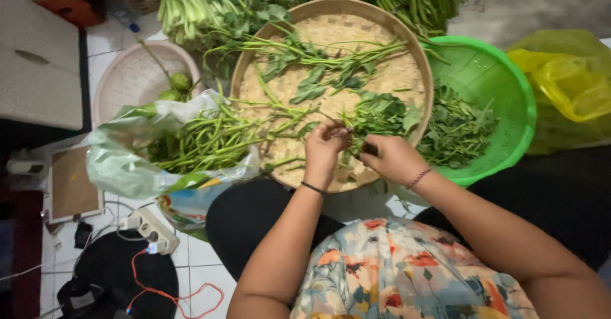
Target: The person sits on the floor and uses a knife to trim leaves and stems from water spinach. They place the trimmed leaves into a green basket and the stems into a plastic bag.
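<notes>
My left hand (323, 150) and my right hand (389, 158) meet over the near rim of a round woven bamboo tray (414, 64). Both pinch a leafy green stalk (375, 117) between them. More long green stalks with leaves (318, 58) lie across the tray. A pile of picked leaves (455, 131) sits in the green plastic colander (503, 71) on the right. A heap of bare green stems (210, 142) rests on a clear plastic bag (121, 166) on the left.
A pink plastic basket (133, 77) with small green fruits stands at the left. Bundles of greens (210, 1) lie at the back. A yellow plastic bag (566, 83) is at the right. A white power strip (149, 227) with an orange cable lies on the tiled floor.
</notes>
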